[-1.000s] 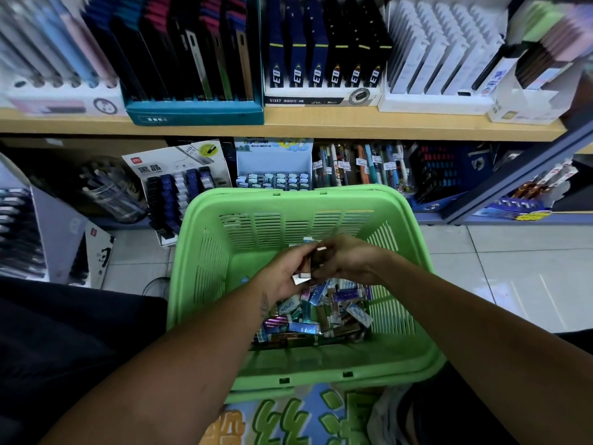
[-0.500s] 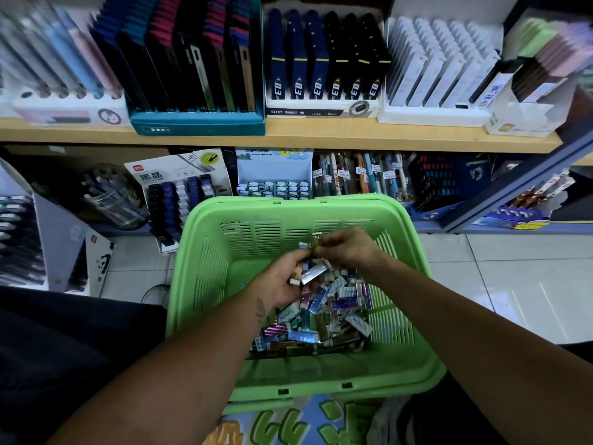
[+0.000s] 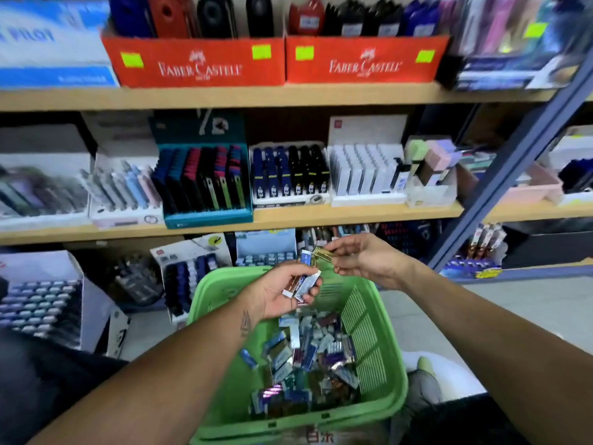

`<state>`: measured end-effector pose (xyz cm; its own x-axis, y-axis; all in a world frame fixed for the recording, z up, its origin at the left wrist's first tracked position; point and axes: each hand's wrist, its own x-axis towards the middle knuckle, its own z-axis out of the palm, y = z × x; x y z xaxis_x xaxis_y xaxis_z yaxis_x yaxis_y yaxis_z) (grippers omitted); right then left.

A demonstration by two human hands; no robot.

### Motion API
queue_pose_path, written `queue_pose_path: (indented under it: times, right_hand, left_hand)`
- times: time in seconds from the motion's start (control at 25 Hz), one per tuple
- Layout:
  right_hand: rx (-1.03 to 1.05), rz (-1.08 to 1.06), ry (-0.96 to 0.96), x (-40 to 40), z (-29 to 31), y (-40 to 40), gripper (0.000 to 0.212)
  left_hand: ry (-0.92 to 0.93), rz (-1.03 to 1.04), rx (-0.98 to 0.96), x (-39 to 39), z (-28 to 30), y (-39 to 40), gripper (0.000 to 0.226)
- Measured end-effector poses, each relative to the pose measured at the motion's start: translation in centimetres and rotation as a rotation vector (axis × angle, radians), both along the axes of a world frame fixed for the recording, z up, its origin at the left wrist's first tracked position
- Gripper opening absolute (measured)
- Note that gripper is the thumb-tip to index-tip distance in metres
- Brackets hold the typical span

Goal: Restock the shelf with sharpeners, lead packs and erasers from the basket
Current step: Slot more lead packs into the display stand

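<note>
Both hands hover above the green basket [image 3: 372, 319]; the left hand [image 3: 282, 295] curls around a small bundle of packs [image 3: 306, 282], blue, white and copper-toned, while the right hand [image 3: 365, 260] pinches one slim gold pack [image 3: 324, 253] between thumb and fingertips, just beside the bundle. Wooden shelves [image 3: 321, 216] with pale laminate edges fill the room ahead; a grey-blue metal upright [image 3: 513, 162] slants across on the right; pale glossy floor tiles [image 3: 500, 313] show beyond the basket. Two red cardboard trays [image 3: 199, 64] printed with white lettering sit on the upper shelf; below them stand a teal display box [image 3: 208, 216] of dark flat cases and white trays [image 3: 362, 175] of slim upright boxes; the far edges are blurred. Moulded plastic with slotted walls forms the basket; its floor holds a loose heap of small rectangular items [image 3: 305, 358], some in shiny foil, others matt blue, white or maroon; which are erasers and which lead packs I cannot tell.
</note>
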<state>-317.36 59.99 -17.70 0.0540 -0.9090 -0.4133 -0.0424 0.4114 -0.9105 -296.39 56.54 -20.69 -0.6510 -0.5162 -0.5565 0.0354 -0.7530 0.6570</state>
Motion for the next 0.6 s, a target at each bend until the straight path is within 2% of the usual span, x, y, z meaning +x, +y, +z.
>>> queue_pose_path:
  times: [0.12,0.28,0.4,0.6]
  right_hand:
    - [-0.128,-0.038,0.058,-1.8,4.8,1.0,0.031]
    - [-0.348,-0.164,0.135,-4.5,12.2,2.9,0.018]
    - [-0.483,-0.25,0.178,-7.1,17.9,4.2,0.018]
    - [-0.686,-0.443,0.11,-11.4,25.3,5.9,0.022]
  left_hand:
    - [0.062,0.014,-0.104,-1.9,5.4,0.1,0.004]
    - [0.111,0.015,-0.252,-5.2,12.6,0.6,0.004]
    - [0.154,-0.036,-0.338,-7.9,17.8,0.6,0.015]
    - [0.246,-0.102,-0.467,-13.2,26.4,1.0,0.012]
